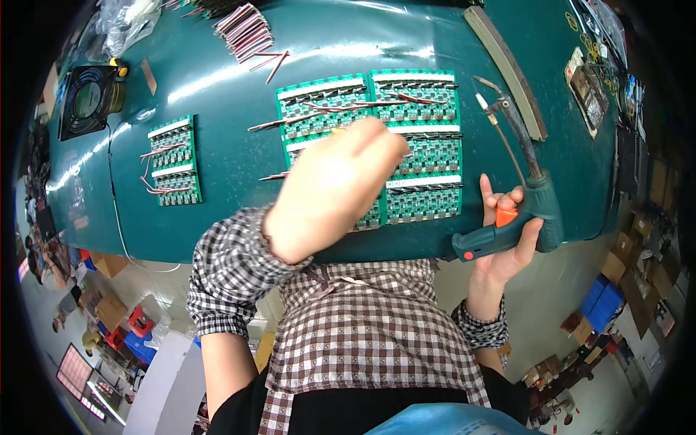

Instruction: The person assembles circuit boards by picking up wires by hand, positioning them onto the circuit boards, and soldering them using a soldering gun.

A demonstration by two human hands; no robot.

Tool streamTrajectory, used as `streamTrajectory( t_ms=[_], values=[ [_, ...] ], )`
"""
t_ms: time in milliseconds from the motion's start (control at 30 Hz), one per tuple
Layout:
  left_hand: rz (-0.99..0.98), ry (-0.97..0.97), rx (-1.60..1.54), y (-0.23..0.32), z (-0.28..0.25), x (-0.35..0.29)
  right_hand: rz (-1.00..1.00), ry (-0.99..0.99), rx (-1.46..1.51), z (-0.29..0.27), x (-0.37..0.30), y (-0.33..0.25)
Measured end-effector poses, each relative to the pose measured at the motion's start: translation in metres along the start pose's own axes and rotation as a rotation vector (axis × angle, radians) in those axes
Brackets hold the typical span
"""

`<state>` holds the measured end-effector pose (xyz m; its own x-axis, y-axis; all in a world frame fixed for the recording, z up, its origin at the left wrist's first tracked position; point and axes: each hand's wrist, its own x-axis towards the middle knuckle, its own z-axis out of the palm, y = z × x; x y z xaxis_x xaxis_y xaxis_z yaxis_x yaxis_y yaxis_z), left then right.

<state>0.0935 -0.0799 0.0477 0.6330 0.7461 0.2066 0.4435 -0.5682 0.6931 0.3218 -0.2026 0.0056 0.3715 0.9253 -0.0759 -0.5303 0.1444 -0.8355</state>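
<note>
My right hand (pixel 504 243) grips a green soldering gun (pixel 540 210) with an orange trigger. Its metal tip and thin feed tube point away from me, to the right of the circuit boards. Over the middle of the green circuit boards (pixel 424 154) is my left hand (pixel 333 185), its fingers curled closed. A small yellow bit shows beside its fingers, but what they hold is hidden. The boards are laid out in a block, with white strips and dark parts in rows. Red and black wires (pixel 326 110) lie across them, and my left hand covers part of the block.
A smaller circuit board group (pixel 174 161) with wires lies to the left on the green table (pixel 232 159). Beyond are a black fan (pixel 88 101) and a bundle of wires (pixel 244 32). A long bar (pixel 507 72) and a worn block (pixel 586 93) lie at the right.
</note>
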Motion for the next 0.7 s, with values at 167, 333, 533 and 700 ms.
streamTrajectory(
  t_ms=[167,333,533,700],
  values=[
    [0.08,-0.146,0.238,0.002,0.019,-0.014,-0.016,-0.02,-0.069,-0.005,-0.008,-0.009],
    [0.158,-0.098,0.327,0.0,0.024,-0.017,-0.009,-0.031,-0.104,-0.009,-0.01,-0.014],
    [0.172,-0.167,0.364,0.003,0.033,-0.008,-0.023,0.016,-0.125,-0.012,-0.01,-0.019],
    [0.134,-0.119,0.372,0.006,0.031,-0.009,-0.024,-0.035,-0.145,-0.014,-0.013,-0.024]
  ],
)
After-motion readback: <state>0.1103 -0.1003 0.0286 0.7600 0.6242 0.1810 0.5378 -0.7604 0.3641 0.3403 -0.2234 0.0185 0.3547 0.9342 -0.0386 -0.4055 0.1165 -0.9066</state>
